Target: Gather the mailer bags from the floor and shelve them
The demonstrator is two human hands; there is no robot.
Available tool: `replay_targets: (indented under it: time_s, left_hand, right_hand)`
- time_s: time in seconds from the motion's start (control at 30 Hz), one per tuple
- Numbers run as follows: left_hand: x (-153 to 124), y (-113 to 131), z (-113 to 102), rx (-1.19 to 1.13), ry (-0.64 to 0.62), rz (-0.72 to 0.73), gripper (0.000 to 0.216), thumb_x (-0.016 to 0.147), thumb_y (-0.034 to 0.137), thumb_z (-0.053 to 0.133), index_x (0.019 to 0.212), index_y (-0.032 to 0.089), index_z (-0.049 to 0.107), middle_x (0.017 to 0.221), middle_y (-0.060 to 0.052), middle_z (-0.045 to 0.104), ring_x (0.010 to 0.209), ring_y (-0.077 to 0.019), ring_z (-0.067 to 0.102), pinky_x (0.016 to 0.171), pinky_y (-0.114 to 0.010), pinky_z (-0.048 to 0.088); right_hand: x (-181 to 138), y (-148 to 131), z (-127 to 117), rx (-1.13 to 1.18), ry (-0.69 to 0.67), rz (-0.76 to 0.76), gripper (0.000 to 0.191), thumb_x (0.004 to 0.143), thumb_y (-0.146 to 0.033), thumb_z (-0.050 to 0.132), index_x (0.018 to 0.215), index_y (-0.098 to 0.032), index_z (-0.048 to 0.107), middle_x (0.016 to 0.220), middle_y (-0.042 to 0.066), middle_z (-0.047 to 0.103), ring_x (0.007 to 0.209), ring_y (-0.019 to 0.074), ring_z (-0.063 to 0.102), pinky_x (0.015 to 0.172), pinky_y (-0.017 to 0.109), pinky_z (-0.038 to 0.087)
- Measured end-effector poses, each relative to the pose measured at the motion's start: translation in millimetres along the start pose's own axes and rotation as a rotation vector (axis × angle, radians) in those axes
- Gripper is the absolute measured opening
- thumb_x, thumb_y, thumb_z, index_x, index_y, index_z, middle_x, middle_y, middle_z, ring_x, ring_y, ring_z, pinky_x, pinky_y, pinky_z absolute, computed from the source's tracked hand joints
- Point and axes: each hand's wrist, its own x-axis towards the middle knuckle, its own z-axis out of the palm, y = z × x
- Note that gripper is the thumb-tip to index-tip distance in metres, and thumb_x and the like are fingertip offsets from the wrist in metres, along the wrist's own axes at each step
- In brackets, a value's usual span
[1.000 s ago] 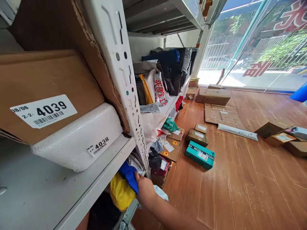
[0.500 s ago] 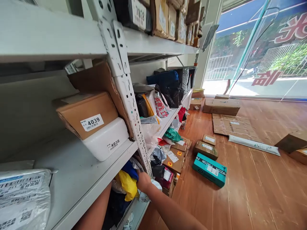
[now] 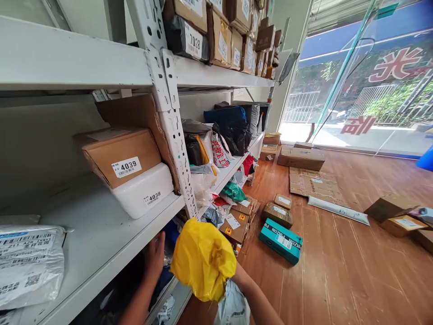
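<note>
My right hand [image 3: 238, 276] is mostly hidden behind a yellow plastic parcel bag [image 3: 203, 258] that it holds up in front of the shelf edge. Under that bag a grey poly mailer [image 3: 232, 308] hangs near my right wrist. My left hand [image 3: 154, 256] reaches under the grey metal shelf [image 3: 101, 243], fingers spread, against the parcels on the lower level, where a blue bag [image 3: 175, 232] shows. Above it on the shelf lie a brown box labelled 4039 [image 3: 118, 153] and a white wrapped parcel labelled 4038 [image 3: 144, 189].
A white upright post [image 3: 172, 135] divides the shelving. More bags and boxes fill the bays beyond. On the wooden floor lie a teal box [image 3: 280, 234], small cartons [image 3: 278, 212] and flattened cardboard [image 3: 316, 185]. A glass storefront [image 3: 365, 90] is at right. A labelled mailer [image 3: 27, 262] sits at left.
My right hand has pulled the yellow bag out from the lower shelf and lifted it. My left hand has come into view under the shelf. The camera has drawn back and tilted up.
</note>
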Motion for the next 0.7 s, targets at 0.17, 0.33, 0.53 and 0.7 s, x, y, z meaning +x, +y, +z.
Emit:
replay_targets:
  time_s: [0.17,0.33,0.53,0.7]
  left_hand:
    - [-49.9,4.5,15.7,-0.073,-0.469,-0.1,0.072,0.068,0.056,0.065,0.125,0.015,0.051,0.126,-0.016,0.064,0.114,-0.028,0.062,0.094,-0.037,0.053]
    - [-45.9,23.4,26.2,0.248,-0.473,-0.045,0.046,0.08,0.054,0.041,0.093,0.017,0.064,0.098,-0.016,0.073,0.095,-0.0322,0.068,0.08,-0.043,0.054]
    - [20.2,47.1,21.1,0.754,-0.663,0.407,0.047,0.098,0.033,0.022,0.105,0.022,0.066,0.121,-0.007,0.066,0.118,-0.0208,0.055,0.114,-0.042,0.03]
    - [66.3,22.3,32.7,1.119,-0.625,0.18,0.032,0.087,0.012,0.052,0.118,0.005,0.058,0.113,-0.019,0.066,0.105,-0.0274,0.063,0.092,-0.043,0.05]
  right_hand:
    - [-29.6,-14.6,-6.2,0.301,0.012,-0.027,0.069,0.06,-0.062,0.078,0.116,-0.024,0.065,0.122,0.014,0.066,0.112,0.0315,0.06,0.102,0.049,0.045]
    - [-37.1,3.5,9.1,0.341,-0.034,-0.15,0.096,0.043,-0.044,0.092,0.128,-0.026,0.052,0.119,0.011,0.066,0.107,0.0301,0.063,0.095,0.047,0.05]
    - [-13.6,27.0,15.4,0.119,0.419,-0.131,0.052,0.066,-0.064,0.069,0.089,-0.017,0.07,0.093,0.016,0.072,0.084,0.0298,0.068,0.076,0.043,0.058]
    - [-25.3,25.2,8.5,0.042,0.655,-0.298,0.039,0.07,-0.05,0.069,0.089,-0.016,0.073,0.082,0.013,0.073,0.076,0.0273,0.069,0.07,0.037,0.06]
